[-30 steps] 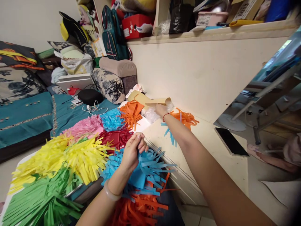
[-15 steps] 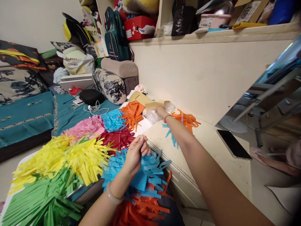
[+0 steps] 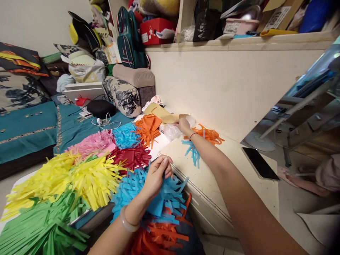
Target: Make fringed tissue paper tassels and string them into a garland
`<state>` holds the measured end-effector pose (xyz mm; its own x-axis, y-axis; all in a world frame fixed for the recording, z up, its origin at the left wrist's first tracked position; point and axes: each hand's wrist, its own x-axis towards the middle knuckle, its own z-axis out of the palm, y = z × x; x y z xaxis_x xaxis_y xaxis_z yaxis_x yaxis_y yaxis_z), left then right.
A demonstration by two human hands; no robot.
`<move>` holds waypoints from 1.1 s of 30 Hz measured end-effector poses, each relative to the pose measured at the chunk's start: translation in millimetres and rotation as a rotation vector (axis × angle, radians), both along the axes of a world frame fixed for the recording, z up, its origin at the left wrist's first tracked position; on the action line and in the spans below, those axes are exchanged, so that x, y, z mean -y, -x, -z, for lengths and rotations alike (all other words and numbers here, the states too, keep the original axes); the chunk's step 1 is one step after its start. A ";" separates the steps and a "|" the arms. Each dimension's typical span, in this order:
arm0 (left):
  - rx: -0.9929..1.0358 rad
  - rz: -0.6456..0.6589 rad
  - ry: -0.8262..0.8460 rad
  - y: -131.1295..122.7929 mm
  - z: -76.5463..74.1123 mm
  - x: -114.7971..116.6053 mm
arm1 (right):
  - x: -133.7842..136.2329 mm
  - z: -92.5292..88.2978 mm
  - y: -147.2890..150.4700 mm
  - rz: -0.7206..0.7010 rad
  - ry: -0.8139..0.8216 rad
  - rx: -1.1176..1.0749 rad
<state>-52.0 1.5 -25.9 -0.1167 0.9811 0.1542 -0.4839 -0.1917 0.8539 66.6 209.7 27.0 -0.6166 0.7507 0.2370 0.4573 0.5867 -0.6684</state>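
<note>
My left hand [image 3: 159,171] is closed, thumb against curled fingers; whatever it may hold is too small to make out. Just below it lies a bunch of blue fringed paper [image 3: 156,205], over orange-red fringed paper [image 3: 156,235] on my lap. My right arm stretches across the cream surface. At its end, my right hand [image 3: 183,125] is at a clear plastic bag [image 3: 171,131], beside a brown paper piece [image 3: 164,115]. Its fingers are mostly hidden. Close to that wrist lie orange strips [image 3: 208,134] and light blue strips [image 3: 193,152].
Yellow [image 3: 92,177], green [image 3: 42,226], pink [image 3: 92,143] and dark red [image 3: 130,157] fringed paper cover the white board at left. A phone [image 3: 260,163] lies on the cream top [image 3: 228,177] at right. Behind rises a cream panel [image 3: 212,85] under a loaded shelf.
My left hand has shifted slightly right and its fingers have loosened a little. My right hand stays by the plastic bag, its wrist turned slightly. The whole view has drifted a little left.
</note>
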 end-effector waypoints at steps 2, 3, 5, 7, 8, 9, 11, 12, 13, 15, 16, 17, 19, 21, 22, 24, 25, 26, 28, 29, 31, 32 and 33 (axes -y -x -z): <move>-0.104 -0.040 -0.007 1.8 0.4 0.1 | -8.1 -10.5 14.7 0.044 0.018 -0.084; -0.165 -0.072 -0.021 2.6 0.4 0.4 | -6.2 -12.4 18.2 0.057 0.028 -0.121; -0.316 -0.161 -0.060 3.5 -0.3 1.8 | 11.9 -10.0 15.1 0.050 0.065 -0.167; -0.495 -0.242 -0.092 2.3 -2.5 4.2 | 45.8 -3.1 1.1 -0.017 0.142 -0.201; -0.582 -0.266 -0.107 0.7 -4.1 5.7 | 65.7 0.3 -8.0 -0.065 0.192 -0.223; -0.658 -0.279 -0.125 -1.5 -5.9 7.4 | 85.5 2.8 -17.2 -0.144 0.298 -0.312; -0.764 -0.290 -0.173 -7.7 -10.0 11.3 | 119.4 4.6 -32.5 -0.221 0.417 -0.445; -0.799 -0.294 -0.195 -11.4 -12.0 13.5 | 132.0 4.0 -37.8 -0.237 0.452 -0.505; -0.823 -0.302 -0.213 -15.1 -13.9 15.8 | 141.3 2.9 -41.6 -0.232 0.463 -0.551; -0.863 -0.327 -0.239 -21.9 -17.5 20.5 | 151.7 0.2 -45.4 -0.202 0.460 -0.627; -0.884 -0.341 -0.255 -24.7 -19.3 22.7 | 154.3 -1.0 -46.0 -0.190 0.457 -0.656; -0.907 -0.355 -0.273 -26.9 -20.9 24.8 | 155.9 -1.9 -46.3 -0.188 0.452 -0.676; -0.961 -0.385 -0.312 -29.4 -23.9 28.4 | 158.7 -2.7 -46.4 -0.209 0.436 -0.703; -1.029 -0.425 -0.350 -29.9 -25.9 31.1 | 162.1 -2.5 -46.7 -0.240 0.400 -0.725; -1.070 -0.452 -0.370 -29.5 -26.5 32.2 | 163.8 -2.4 -47.0 -0.250 0.372 -0.734; -1.171 -0.507 -0.420 -28.3 -26.8 34.1 | 166.7 -2.2 -47.8 -0.256 0.314 -0.737; -1.226 -0.532 -0.445 -27.7 -26.7 34.9 | 167.7 -2.3 -48.2 -0.254 0.290 -0.735; -1.277 -0.553 -0.464 -27.2 -26.5 35.8 | 168.3 -2.5 -48.5 -0.252 0.272 -0.732; -1.350 -0.582 -0.481 -27.0 -26.5 37.5 | 168.6 -2.9 -48.8 -0.248 0.261 -0.725; -1.371 -0.589 -0.479 -27.2 -26.8 38.4 | 168.5 -3.0 -48.8 -0.248 0.271 -0.725; -1.403 -0.600 -0.470 -28.4 -28.0 40.5 | 168.0 -2.6 -48.7 -0.249 0.317 -0.732; -1.420 -0.606 -0.466 -29.2 -28.7 41.6 | 167.7 -2.0 -48.7 -0.251 0.347 -0.735; -1.439 -0.610 -0.461 -29.9 -29.5 42.7 | 167.4 -1.1 -48.8 -0.252 0.376 -0.735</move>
<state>-22.1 -41.1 3.7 0.0434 0.6885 0.7239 0.8568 -0.3983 0.3274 115.4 42.3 28.1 -0.5629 0.7210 0.4042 -0.2808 0.2931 -0.9139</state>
